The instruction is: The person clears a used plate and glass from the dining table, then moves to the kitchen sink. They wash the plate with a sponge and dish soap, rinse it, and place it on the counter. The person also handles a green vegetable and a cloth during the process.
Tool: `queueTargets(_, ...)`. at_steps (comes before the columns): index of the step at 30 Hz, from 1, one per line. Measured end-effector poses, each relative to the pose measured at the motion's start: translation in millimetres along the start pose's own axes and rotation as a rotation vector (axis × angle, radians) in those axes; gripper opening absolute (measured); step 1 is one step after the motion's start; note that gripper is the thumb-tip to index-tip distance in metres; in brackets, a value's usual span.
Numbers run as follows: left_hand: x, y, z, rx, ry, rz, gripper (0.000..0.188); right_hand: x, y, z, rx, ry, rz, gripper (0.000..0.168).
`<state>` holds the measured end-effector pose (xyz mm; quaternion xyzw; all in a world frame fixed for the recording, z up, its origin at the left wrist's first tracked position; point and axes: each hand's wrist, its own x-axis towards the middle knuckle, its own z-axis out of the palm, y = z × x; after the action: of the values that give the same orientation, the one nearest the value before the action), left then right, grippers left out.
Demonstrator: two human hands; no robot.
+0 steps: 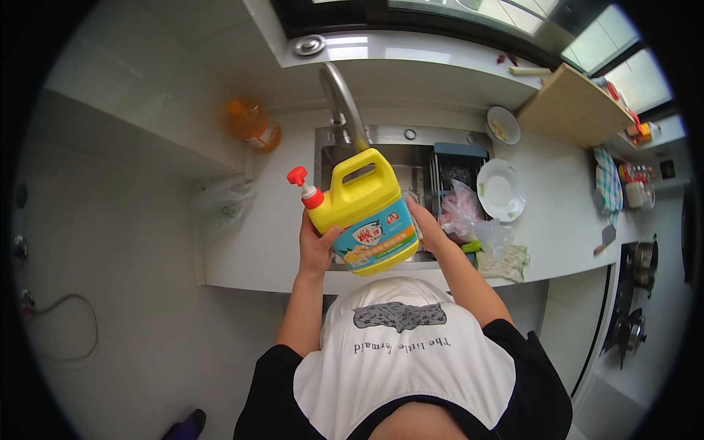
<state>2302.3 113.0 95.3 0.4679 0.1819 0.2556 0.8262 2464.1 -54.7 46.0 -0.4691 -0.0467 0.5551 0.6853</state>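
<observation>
A large yellow plastic jug of dish detergent (360, 190) with a red pump head (297, 176) is held up over the front of a steel sink (385, 135). My left hand (317, 245) grips its pump side, thumb lying on the front by the blue label. On the opposite side my right hand (426, 223) grips the base end, its fingers mostly hidden behind the jug. A whitish cloth or similar item shows beside the right fingers, partly covered. The jug is tilted, with its handle away from me. Behind it rises a curved steel faucet (344, 93).
Right of the basin stand a white plate (501, 190), a bowl with pale pieces (502, 125), plastic bags (462, 209) and a folded cloth (503, 264). An orange bottle (258, 129) stands left. A wooden board (575, 110) leans at the back right; a cleaver (606, 238) lies farther right.
</observation>
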Motion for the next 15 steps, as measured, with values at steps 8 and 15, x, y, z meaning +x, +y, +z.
queueTargets(8,-18,10,-24,0.446,0.142,0.076,0.061,-3,5,22,-1.145,0.139,-0.200,0.031)
queueTargets(15,20,-7,-54,0.727,0.499,0.379,0.064,6,9,54,-0.717,-0.004,-0.112,0.028)
